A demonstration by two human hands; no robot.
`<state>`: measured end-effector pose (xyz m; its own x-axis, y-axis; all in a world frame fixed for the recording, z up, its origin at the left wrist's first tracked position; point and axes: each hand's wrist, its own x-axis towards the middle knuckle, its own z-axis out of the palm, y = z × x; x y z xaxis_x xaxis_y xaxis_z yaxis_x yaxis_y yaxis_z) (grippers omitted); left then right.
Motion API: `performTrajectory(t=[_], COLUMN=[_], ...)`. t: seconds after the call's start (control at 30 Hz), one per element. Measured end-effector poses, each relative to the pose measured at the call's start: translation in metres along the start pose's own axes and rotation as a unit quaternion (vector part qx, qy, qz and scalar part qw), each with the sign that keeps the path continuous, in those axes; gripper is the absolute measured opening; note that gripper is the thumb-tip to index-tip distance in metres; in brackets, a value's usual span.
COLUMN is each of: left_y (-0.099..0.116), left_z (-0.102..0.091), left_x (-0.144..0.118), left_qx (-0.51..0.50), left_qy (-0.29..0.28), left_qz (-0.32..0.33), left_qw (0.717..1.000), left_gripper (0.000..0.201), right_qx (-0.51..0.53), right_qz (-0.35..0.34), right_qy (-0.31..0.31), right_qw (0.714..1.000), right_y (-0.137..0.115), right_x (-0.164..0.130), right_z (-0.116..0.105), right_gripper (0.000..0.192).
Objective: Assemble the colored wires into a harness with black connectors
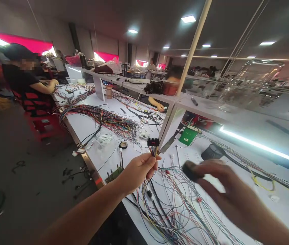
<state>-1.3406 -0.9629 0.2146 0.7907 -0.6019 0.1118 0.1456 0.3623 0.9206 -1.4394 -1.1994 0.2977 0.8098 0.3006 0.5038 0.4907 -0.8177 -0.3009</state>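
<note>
My left hand pinches a bunch of coloured wires just below a black multi-pin connector, holding it upright above the white bench. My right hand is raised to the right, blurred, with a small dark object between thumb and fingertips; what it is cannot be made out. Under both hands lies a tangle of thin coloured wires spread over the bench.
A roll of black tape, a green box and a big wire bundle lie further along the bench. A shelf with a clear container runs above. A person in black sits at far left; another person's hand works mid-bench.
</note>
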Motion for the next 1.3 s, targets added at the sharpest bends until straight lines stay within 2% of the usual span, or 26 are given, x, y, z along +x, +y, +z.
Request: performTrajectory(t=[0.1, 0.2, 0.33, 0.53, 0.6, 0.73, 0.83, 0.93, 1.13, 1.2, 1.3], left_y=[-0.003, -0.005, -0.006, 0.005, 0.007, 0.001, -0.008, -0.014, -0.019, -0.021, -0.023], left_z=[0.003, 0.001, -0.001, 0.002, 0.004, 0.007, 0.009, 0.008, 0.003, 0.003, 0.002], left_x=[0.005, 0.008, 0.013, 0.016, 0.016, 0.015, 0.014, 0.012, 0.005, 0.004, 0.001], left_qx=[0.051, 0.115, 0.147, 0.165, 0.165, 0.175, 0.142, 0.09, -0.034, -0.083, -0.135], left_qy=[-0.022, -0.046, -0.073, -0.135, -0.136, -0.092, -0.049, -0.033, -0.096, -0.087, -0.041], left_qz=[0.011, 0.03, 0.035, 0.029, 0.027, 0.03, 0.049, 0.059, 0.009, 0.007, 0.029], left_qw=[0.998, 0.992, 0.986, 0.977, 0.976, 0.98, 0.988, 0.994, 0.995, 0.993, 0.99], left_gripper=[0.029, 0.023, 0.015, 0.013, 0.012, 0.033, 0.038, 0.037, 0.031, 0.034, 0.035], right_qx=[0.05, 0.041, 0.012, -0.081, -0.106, -0.124, -0.125, -0.104, -0.027, -0.002, 0.011], right_qz=[0.004, 0.004, -0.002, 0.018, 0.021, 0.024, 0.034, 0.035, 0.051, 0.061, 0.065], right_qy=[-0.071, -0.083, -0.108, -0.119, -0.121, -0.12, -0.101, -0.075, -0.089, -0.052, 0.024], right_qw=[0.996, 0.996, 0.994, 0.989, 0.987, 0.985, 0.986, 0.991, 0.994, 0.997, 0.998], right_y=[-0.022, -0.028, -0.03, -0.036, -0.037, -0.037, -0.033, -0.024, -0.007, -0.005, -0.009], right_x=[0.014, 0.029, 0.04, 0.046, 0.047, 0.047, 0.048, 0.051, 0.062, 0.066, 0.07], right_z=[0.033, 0.049, 0.05, 0.05, 0.051, 0.054, 0.057, 0.058, 0.066, 0.073, 0.086], right_gripper=[0.018, 0.014, 0.003, 0.011, 0.012, 0.012, 0.012, 0.014, 0.01, 0.009, 0.01])
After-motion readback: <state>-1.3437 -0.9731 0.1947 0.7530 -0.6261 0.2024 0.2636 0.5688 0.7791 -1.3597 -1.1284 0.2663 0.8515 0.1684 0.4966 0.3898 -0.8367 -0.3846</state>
